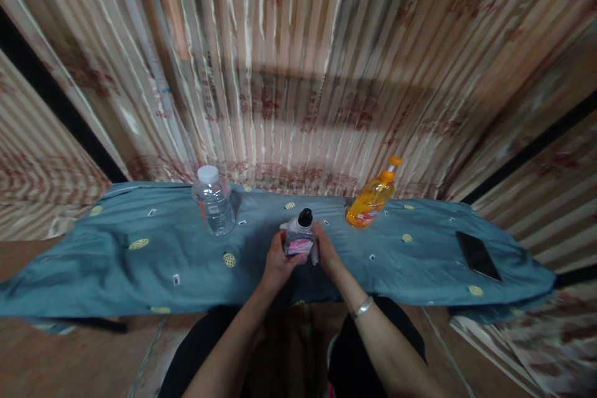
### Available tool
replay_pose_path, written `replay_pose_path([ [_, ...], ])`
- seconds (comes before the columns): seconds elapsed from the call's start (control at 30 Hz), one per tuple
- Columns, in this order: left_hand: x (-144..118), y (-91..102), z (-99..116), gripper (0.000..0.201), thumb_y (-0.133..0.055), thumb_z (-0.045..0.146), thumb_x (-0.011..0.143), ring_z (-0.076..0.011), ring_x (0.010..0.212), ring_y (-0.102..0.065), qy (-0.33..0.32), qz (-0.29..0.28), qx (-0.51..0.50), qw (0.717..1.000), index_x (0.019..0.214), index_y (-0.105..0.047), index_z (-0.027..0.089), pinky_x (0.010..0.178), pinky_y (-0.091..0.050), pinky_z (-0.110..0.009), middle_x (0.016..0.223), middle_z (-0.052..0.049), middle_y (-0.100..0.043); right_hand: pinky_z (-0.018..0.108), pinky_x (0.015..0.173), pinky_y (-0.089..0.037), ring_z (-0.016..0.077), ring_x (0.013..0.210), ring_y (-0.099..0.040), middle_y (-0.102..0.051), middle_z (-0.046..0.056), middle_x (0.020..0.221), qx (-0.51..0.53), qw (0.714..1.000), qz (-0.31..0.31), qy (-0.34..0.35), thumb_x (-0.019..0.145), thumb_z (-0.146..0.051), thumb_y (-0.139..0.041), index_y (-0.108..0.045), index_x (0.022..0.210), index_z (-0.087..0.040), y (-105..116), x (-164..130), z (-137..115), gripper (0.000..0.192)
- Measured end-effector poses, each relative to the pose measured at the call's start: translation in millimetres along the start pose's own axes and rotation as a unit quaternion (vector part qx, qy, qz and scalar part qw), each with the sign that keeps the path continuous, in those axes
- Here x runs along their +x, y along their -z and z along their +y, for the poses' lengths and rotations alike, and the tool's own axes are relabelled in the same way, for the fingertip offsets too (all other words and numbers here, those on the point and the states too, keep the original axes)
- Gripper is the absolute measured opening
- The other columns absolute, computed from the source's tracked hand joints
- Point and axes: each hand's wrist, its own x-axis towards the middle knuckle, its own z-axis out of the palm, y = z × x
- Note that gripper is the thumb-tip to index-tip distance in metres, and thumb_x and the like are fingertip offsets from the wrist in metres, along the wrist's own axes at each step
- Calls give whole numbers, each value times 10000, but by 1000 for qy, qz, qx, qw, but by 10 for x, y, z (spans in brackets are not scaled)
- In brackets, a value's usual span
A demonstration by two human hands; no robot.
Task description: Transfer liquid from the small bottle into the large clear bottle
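Observation:
A small clear bottle (299,237) with a black cap and a pink label stands on the blue cloth near its front edge. My left hand (277,260) wraps around its left side. On the bottle's right side rests my right hand (325,249), fingers against it, with a silver bracelet on that wrist. A bit of white shows behind the bottle, between my hands; I cannot tell what it is.
The blue patterned cloth (140,261) covers a long low surface. A clear plastic water bottle (214,200) with a white cap stands at back left. An orange pump bottle (373,197) stands at back right. A black phone (477,255) lies at the right. Striped curtains hang behind.

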Motion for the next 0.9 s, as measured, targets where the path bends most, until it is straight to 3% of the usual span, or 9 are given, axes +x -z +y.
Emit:
replay_pose_path([
  [0.2, 11, 15, -6, 415, -715, 445, 967, -263, 1127, -693, -30, -18, 62, 997, 1289, -654, 189, 958, -612, -502, 1309, -108, -683, 406, 1104, -522, 295, 1216, -721, -832, 45, 1178, 51, 995, 5, 82, 869, -901, -540, -787, 1137, -268, -35, -64, -300, 730],
  [0.43, 54, 41, -25, 449, -710, 451, 969, -274, 1153, -686, -35, -13, 86, 996, 1329, -636, 195, 972, -608, -515, 1341, -116, -670, 449, 1028, -573, 320, 1050, -775, -848, 70, 958, -4, 1000, 24, -13, 756, -977, -558, -797, 937, -230, -61, -53, -16, 804],
  [0.67, 31, 31, 9, 425, -712, 446, 969, -271, 1152, -687, -25, -39, 73, 996, 1304, -649, 194, 977, -606, -515, 1327, -112, -678, 472, 1016, -597, 346, 1108, -769, -853, 99, 956, -17, 998, 47, -40, 755, -993, -533, -809, 928, -264, -80, -126, 113, 798],
  [0.77, -2, 14, 18, 438, -707, 445, 974, -259, 1111, -699, -8, -50, 55, 997, 1325, -637, 194, 945, -619, -495, 1308, -109, -684, 495, 1080, -572, 354, 1208, -740, -837, 113, 1141, -11, 999, 43, -20, 806, -982, -470, -802, 1105, -234, -91, -156, -8, 871],
  [0.9, -18, -4, 7, 429, -706, 444, 975, -246, 1068, -706, 15, -51, 30, 998, 1316, -639, 193, 916, -626, -474, 1277, -103, -692, 499, 1301, -373, 316, 1529, -504, -619, 88, 1577, -84, 987, 58, 120, 950, -857, -437, -624, 1482, -246, -126, -292, -161, 831],
])
